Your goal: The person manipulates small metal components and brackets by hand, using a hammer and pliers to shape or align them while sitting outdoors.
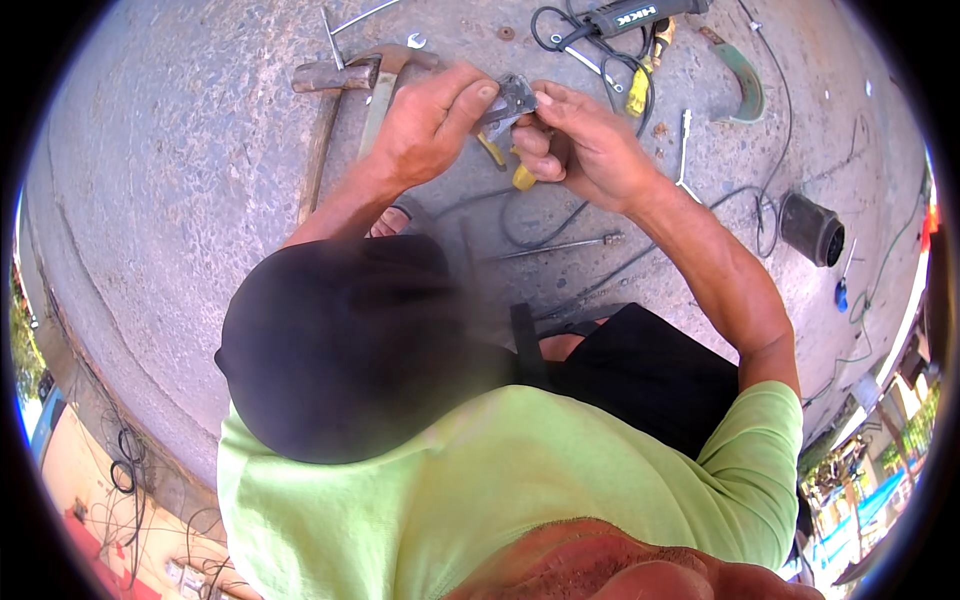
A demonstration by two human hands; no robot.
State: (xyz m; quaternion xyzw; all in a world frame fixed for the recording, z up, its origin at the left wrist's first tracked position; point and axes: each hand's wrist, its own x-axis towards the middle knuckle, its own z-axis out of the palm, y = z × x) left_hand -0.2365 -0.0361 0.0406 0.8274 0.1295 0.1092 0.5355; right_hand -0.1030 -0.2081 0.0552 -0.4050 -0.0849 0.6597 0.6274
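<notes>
A small dark-grey metal part (514, 98) with a shiny bent edge is held between my two hands, above the concrete floor. My left hand (432, 122) is closed on its left side, thumb on top. The thumb and fingertips of my right hand (590, 140) pinch its right end, while the other fingers curl below. A yellow-ended thing (523, 178) shows just under the right fingers; whether they grip it or it lies on the floor I cannot tell.
A hammer (332, 77) and a T-shaped metal tool (335, 42) lie left. Beyond my right hand are a corded power tool (632, 16), a wrench (592, 64), a yellow-handled tool (638, 92) and a curved green piece (748, 88). A black cylinder (808, 229) lies at right among cords.
</notes>
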